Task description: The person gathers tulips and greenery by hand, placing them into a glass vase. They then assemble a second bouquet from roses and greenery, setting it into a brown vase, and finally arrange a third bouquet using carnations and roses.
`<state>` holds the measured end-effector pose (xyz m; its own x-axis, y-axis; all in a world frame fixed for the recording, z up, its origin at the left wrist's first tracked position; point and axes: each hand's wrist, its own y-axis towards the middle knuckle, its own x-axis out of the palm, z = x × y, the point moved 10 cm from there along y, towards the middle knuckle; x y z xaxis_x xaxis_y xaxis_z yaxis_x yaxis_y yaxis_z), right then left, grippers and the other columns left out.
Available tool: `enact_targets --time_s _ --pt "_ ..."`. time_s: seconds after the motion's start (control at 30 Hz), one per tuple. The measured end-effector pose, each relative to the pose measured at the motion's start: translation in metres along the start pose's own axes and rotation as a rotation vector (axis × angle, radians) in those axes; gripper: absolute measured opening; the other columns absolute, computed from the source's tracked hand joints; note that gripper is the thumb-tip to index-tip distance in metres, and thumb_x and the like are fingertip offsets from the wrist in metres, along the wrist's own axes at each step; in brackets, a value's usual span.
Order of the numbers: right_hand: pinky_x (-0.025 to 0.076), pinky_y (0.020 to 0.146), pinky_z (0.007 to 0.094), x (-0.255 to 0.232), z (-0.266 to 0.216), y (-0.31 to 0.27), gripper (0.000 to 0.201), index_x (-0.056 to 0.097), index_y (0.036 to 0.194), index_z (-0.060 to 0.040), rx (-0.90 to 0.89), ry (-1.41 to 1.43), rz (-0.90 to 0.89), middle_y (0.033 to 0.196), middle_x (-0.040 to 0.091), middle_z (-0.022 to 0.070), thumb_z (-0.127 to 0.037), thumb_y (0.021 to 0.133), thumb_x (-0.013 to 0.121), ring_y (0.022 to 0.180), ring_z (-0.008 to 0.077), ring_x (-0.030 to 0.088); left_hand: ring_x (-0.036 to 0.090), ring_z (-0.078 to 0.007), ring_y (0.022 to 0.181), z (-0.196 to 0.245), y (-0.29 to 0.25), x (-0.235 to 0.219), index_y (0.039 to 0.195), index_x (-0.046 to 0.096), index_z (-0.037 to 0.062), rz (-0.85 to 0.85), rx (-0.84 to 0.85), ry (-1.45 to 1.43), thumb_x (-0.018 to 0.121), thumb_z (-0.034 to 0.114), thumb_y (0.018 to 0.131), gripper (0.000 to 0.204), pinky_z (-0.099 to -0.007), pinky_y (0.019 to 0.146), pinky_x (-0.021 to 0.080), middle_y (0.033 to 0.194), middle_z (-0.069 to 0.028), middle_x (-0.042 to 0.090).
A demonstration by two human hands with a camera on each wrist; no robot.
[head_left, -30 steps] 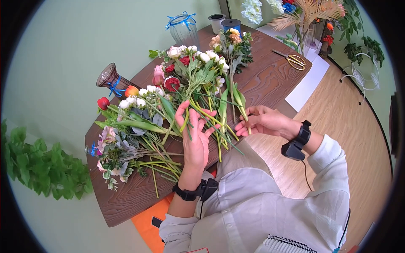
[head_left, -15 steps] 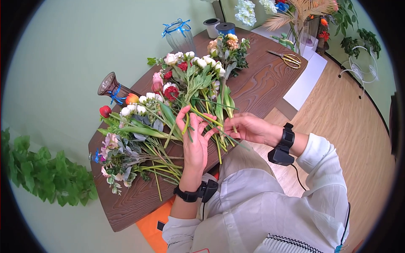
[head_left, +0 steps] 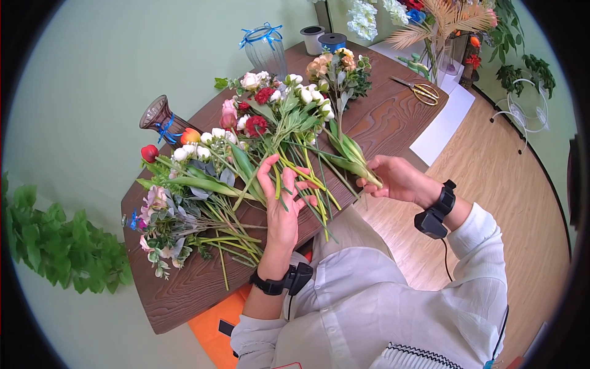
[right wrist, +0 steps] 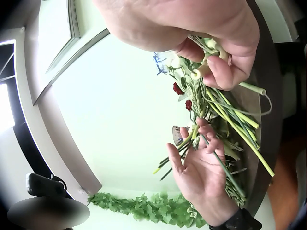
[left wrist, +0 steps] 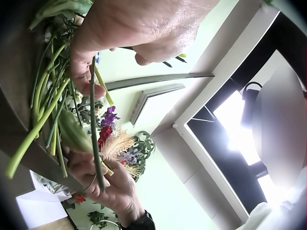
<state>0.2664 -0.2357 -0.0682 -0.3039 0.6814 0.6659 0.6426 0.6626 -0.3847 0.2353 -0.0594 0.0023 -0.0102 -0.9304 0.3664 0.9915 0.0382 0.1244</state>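
My left hand [head_left: 284,212] is palm up in the head view, its fingers bent around a few thin green flower stems [head_left: 306,178] that cross over it. In the right wrist view those stems stick out on both sides of the left hand [right wrist: 204,167]. To the right, my right hand [head_left: 399,179] pinches the pale cut end of a broad-leaved stem [head_left: 351,155] between thumb and fingers. Its leaves slant up toward the bunch, and its bloom is hidden. Red carnations [head_left: 256,125], white buds [head_left: 307,95] and pink roses [head_left: 228,114] lie beyond the hands.
More flowers [head_left: 157,200] lie at the left of the wooden table [head_left: 178,301]. A dark vase [head_left: 158,117], a clear vase [head_left: 265,56] with blue ribbon, and ribbon spools [head_left: 332,43] stand at the back. Gold-handled scissors [head_left: 424,92] lie at the far right.
My right hand first came left toward the left hand, then drew back right with the broad-leaved stem, which now slants more. My left hand stays nearly in place with its stems.
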Motion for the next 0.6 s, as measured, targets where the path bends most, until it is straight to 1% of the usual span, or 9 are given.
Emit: enact_targets --time_s 0.1,0.17,0.2,0.23,0.3,0.33,0.37,0.47,0.6 --pt "0.051 0.055 0.0203 0.0 -0.002 -0.001 0.038 0.052 0.115 0.0029 0.042 -0.001 0.107 0.084 0.058 0.0081 -0.028 0.096 0.042 0.062 0.0124 0.054 0.059 -0.0202 0.087 -0.007 0.001 0.0 0.135 0.023 0.0159 -0.008 0.004 0.114 0.044 0.039 0.099 0.047 -0.0292 0.064 0.047 0.108 -0.0143 0.053" --pt "0.043 0.048 0.0221 0.014 -0.012 -0.005 0.028 0.053 0.103 0.0018 -0.01 0.023 0.114 0.082 0.055 0.006 -0.025 0.095 0.051 0.065 0.0107 0.052 0.059 -0.0175 0.083 -0.015 0.004 -0.004 0.135 0.023 0.0147 0.054 0.017 0.304 0.046 0.033 0.099 0.047 -0.0267 0.063 0.046 0.113 -0.0135 0.05" --pt "0.043 0.048 0.0221 0.011 -0.013 -0.004 0.028 0.053 0.103 0.0018 -0.012 0.02 0.114 0.082 0.055 0.006 -0.025 0.095 0.051 0.065 0.0107 0.052 0.056 -0.025 0.096 -0.012 0.001 0.0 0.137 0.023 0.0105 0.096 0.02 0.388 0.059 0.028 0.093 0.06 -0.0347 0.076 0.048 0.123 -0.0182 0.044" --pt "0.042 0.048 0.0218 0.009 -0.012 -0.001 0.024 0.055 0.098 0.0007 -0.001 -0.108 0.09 0.078 0.055 0.004 -0.022 0.093 0.056 0.063 0.01 0.052 0.056 -0.025 0.096 -0.012 0.0 0.005 0.137 0.023 0.0105 0.098 0.021 0.385 0.059 0.028 0.093 0.06 -0.0347 0.076 0.048 0.123 -0.0182 0.044" --pt "0.041 0.048 0.0215 0.01 -0.011 0.001 0.02 0.057 0.092 -0.0003 0.017 -0.243 0.063 0.074 0.054 0.002 -0.02 0.092 0.06 0.061 0.0094 0.051 0.046 -0.0369 0.113 0.029 -0.015 0.033 0.14 0.021 0.0063 0.187 0.485 1.164 0.072 0.026 0.082 0.08 -0.0461 0.095 0.04 0.13 -0.0249 0.036" --pt "0.041 0.047 0.0218 0.01 -0.013 0.003 0.015 0.058 0.088 -0.0008 0.014 -0.26 0.071 0.071 0.053 0.0005 -0.016 0.09 0.061 0.06 0.009 0.051 0.029 -0.0493 0.126 0.016 -0.014 0.031 0.144 0.016 0.0051 0.167 0.351 1.109 0.079 0.028 0.072 0.098 -0.053 0.106 0.027 0.134 -0.0352 0.027" --pt "0.04 0.047 0.0222 0.01 -0.015 0.004 0.012 0.059 0.084 -0.0013 0.01 -0.279 0.078 0.068 0.052 -0.0009 -0.011 0.089 0.063 0.058 0.0086 0.05 0.029 -0.0493 0.126 0.015 -0.013 0.032 0.144 0.016 0.0051 0.177 0.352 1.107 0.079 0.028 0.072 0.098 -0.053 0.106 0.027 0.134 -0.0352 0.027" --pt "0.044 0.049 0.0224 0.025 -0.038 0.0 0.016 0.058 0.083 -0.001 -0.012 -0.393 0.059 0.069 0.054 0.0 -0.015 0.089 0.062 0.059 0.0095 0.054 0.021 -0.0583 0.129 0.001 -0.004 0.037 0.146 0.011 0.0076 0.097 0.296 1.328 0.077 0.022 0.072 0.101 -0.0538 0.105 0.028 0.133 -0.0468 0.016" --pt "0.053 0.06 0.0229 0.024 -0.072 -0.002 0.02 0.059 0.088 0.0005 0.015 -0.637 0.111 0.07 0.059 0.0039 -0.02 0.088 0.062 0.065 0.0114 0.062 0.029 -0.0602 0.123 -0.007 0.015 0.029 0.146 0.012 0.0091 0.074 0.322 1.321 0.069 0.011 0.076 0.09 -0.0527 0.101 0.035 0.132 -0.0457 0.019"
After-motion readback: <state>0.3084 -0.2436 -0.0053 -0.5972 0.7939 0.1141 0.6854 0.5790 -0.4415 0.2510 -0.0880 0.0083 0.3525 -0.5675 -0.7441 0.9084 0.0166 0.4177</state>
